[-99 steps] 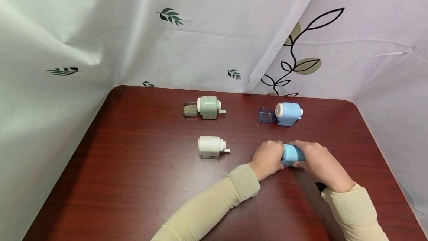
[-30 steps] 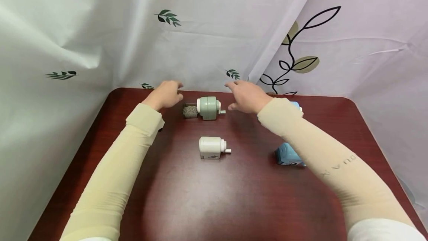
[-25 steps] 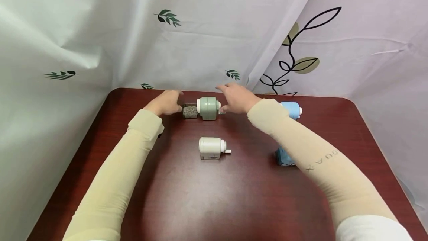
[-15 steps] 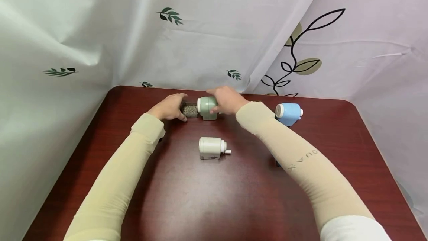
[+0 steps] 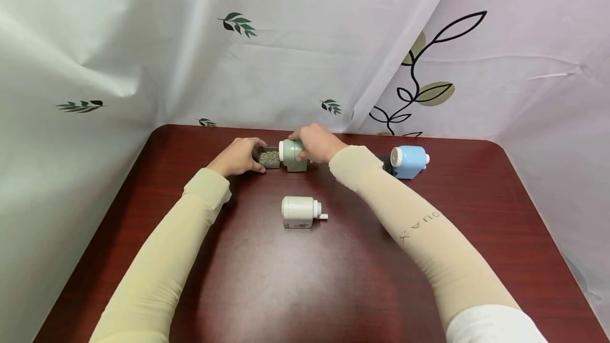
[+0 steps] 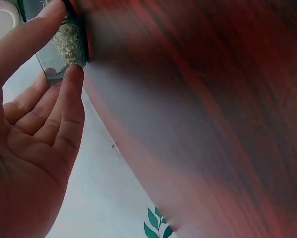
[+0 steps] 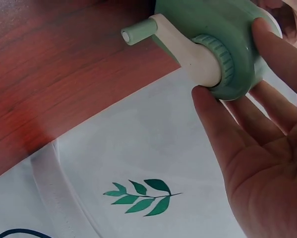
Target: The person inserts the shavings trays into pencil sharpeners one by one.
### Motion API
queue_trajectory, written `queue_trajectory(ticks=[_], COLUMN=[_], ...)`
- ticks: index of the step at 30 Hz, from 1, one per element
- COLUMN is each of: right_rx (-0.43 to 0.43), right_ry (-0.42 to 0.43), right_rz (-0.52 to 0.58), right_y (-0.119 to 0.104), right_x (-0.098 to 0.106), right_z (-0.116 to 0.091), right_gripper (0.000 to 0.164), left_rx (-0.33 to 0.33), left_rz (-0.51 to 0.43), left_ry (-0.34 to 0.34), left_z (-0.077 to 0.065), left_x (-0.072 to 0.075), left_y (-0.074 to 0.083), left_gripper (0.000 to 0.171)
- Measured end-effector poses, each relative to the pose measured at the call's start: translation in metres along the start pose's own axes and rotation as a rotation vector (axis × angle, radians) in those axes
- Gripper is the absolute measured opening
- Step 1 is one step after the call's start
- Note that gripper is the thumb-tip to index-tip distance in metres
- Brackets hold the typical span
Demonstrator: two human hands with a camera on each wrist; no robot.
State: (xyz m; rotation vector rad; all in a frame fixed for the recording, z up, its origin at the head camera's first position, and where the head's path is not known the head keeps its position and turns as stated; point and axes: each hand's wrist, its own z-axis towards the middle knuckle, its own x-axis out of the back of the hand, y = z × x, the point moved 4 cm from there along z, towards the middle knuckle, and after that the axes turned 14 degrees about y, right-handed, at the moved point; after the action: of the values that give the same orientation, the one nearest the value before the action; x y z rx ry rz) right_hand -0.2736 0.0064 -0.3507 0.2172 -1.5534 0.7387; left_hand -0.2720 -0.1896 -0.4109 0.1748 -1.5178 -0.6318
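left hand (image 5: 238,156) pinches clear shavings drawer (image 5: 270,160), sticking out left of green pencil sharpener (image 5: 291,155). right hand (image 5: 319,143) clamped round sharpener's body, crank (image 7: 188,54) side. sharpener sits far middle of red-brown table (image 5: 305,279). white pencil sharpener (image 5: 297,212) nearer, apart; light blue pencil sharpener (image 5: 412,161) far right.

A rounded green sharpener (image 5: 292,152) stands near the far edge of the table (image 5: 305,279), left of that edge's middle, its white round face toward the left edge, its cream crank (image 7: 185,49) opposite. Its clear drawer (image 5: 270,159), holding pale shavings, juts out leftward.
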Motion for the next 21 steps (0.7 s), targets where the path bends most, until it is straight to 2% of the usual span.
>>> queue_trajectory(ticks=[7,15,21], right_rx=[-0.024,-0.003,0.011], right_ry=[0.003,0.004,0.002], right_rz=[0.007,-0.019,-0.022], right_y=[0.0,-0.001,-0.003], right_x=[0.0,0.0,0.0], right_z=[0.0,0.002,0.001], right_gripper=[0.061,0.059,0.058], left_rx=[-0.005,0.011,-0.003], left_rz=[-0.004,0.001,0.0], left_ry=[0.0,-0.016,-0.008], left_z=[0.0,-0.003,-0.005], left_x=[0.002,0.001,0.001], left_y=[0.007,0.008,0.01], left_gripper=[0.07,0.07,0.07])
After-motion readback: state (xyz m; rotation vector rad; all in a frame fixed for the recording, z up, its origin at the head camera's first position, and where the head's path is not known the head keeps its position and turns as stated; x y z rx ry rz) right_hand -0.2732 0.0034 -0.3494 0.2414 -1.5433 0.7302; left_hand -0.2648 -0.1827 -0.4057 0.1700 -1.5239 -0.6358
